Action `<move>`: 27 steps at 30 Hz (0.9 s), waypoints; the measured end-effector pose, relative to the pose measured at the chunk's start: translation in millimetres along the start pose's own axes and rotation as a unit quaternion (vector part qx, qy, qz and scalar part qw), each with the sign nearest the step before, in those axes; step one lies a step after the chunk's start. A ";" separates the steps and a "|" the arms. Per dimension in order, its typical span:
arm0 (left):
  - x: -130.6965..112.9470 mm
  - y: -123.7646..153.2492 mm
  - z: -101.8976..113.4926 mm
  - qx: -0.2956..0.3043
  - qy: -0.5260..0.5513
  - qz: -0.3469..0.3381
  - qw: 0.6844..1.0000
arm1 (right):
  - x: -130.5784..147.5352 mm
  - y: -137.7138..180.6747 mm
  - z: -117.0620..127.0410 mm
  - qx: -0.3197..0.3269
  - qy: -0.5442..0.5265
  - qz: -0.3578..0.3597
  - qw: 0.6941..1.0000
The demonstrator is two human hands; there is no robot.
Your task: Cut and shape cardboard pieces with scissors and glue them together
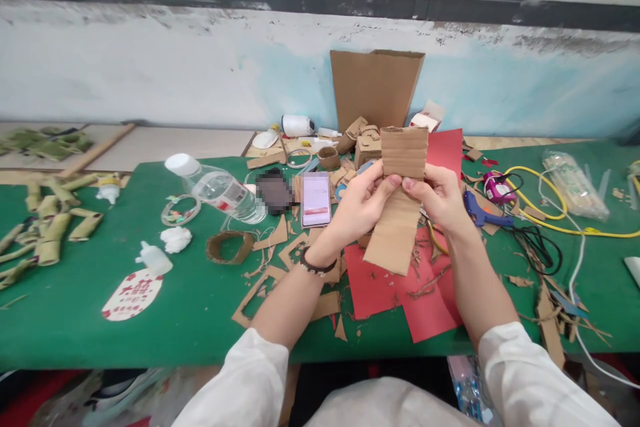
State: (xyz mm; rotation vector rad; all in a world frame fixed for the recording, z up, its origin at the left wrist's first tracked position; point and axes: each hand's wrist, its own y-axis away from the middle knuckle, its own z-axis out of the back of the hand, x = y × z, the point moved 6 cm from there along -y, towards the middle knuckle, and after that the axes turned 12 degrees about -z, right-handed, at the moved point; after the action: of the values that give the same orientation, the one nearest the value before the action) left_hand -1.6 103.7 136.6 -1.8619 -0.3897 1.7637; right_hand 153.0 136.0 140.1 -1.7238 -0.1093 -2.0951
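Both hands are closed on one corrugated cardboard strip (397, 233). The left hand (360, 203) and right hand (440, 197) pinch it thumb against fingers at about its mid-height, fingertips nearly meeting, where the strip seems to bend. It hangs in the air above the red paper sheets (400, 287), its upper part upright and its lower part slanting toward the person.

Head view, risks as I judge them: the corrugation could crease unevenly or tear at the pinch line if the thumbs press off-square. The free lower end could sweep loose cardboard scraps (270, 280) off the green table cover (100, 320). The blue glue gun (480, 213) lies just beside the right wrist with its black cord (540, 247) looping near, so a dropped elbow could snag the cord or touch the nozzle.

Counted in the same view:
- two hands
- one held strip
- at least three red sheets, overlapping
- one glue gun
- one clear plastic bottle (220, 190) on its side
- one pink phone (316, 199)
- one cardboard ring (230, 247)
- two small white squeeze bottles, one at (109, 188)
- one yellow cable (550, 220)
- one upright cardboard box (375, 87) against the wall
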 end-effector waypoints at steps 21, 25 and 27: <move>-13.6 -2.5 5.7 0.008 -0.004 0.008 1.000 | 5.7 -0.8 -4.4 0.035 -0.030 0.002 0.999; -19.6 -0.5 11.7 -0.007 -0.046 -0.004 0.999 | 8.5 -1.4 -7.2 0.065 -0.025 -0.004 0.998; -18.6 1.1 11.6 -0.022 -0.062 -0.004 0.998 | 8.8 -0.9 -6.6 0.047 -0.019 0.006 0.999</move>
State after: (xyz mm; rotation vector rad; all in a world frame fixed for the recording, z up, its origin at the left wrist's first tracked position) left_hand -15.0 94.6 151.4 -1.7830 -0.4852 1.8836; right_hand 145.3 132.3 147.2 -1.7035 -0.2048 -2.0159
